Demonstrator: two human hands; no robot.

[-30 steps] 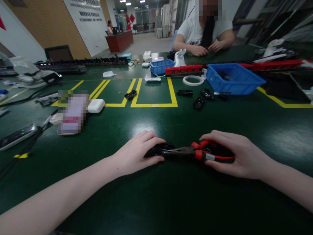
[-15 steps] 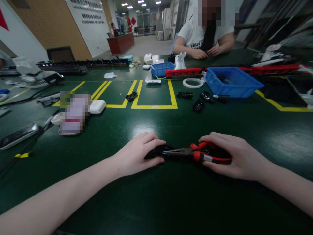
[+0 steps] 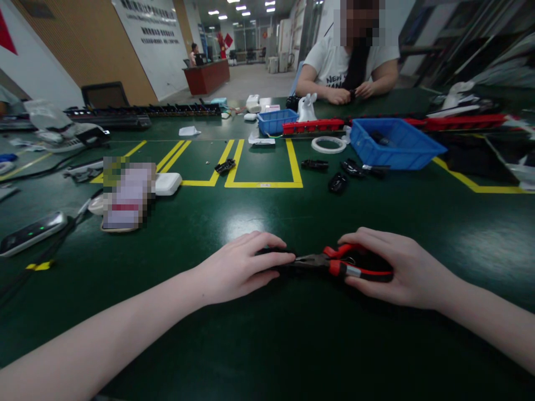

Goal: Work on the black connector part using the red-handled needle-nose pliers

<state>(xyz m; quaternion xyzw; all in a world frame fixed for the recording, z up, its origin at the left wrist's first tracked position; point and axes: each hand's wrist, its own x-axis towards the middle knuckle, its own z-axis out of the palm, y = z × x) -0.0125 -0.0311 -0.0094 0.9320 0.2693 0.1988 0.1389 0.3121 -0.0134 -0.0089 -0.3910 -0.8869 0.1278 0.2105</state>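
Note:
My right hand [image 3: 401,270] is wrapped round the red-and-black handles of long-nose pliers [image 3: 334,263]. The handles are spread a little, and the jaws point left. At their tips lies a small black part [image 3: 288,253], dark against the green table [image 3: 267,345]. My left hand [image 3: 246,264] grips this black part between thumb and fingers, with the index finger stretched over it beside the plier tips. Most of the part is hidden under the fingers, so its kind does not show.
Several black plastic parts [image 3: 337,182] lie ahead, near a blue bin [image 3: 397,146] and a white ring [image 3: 329,145]. A phone [image 3: 127,195] and a white case [image 3: 168,184] are on the left. Across the table a person [image 3: 351,69] sits with both hands together.
My left index finger has reached forward over the black part to the plier tips, covering more of them. The pliers and right hand have barely shifted.

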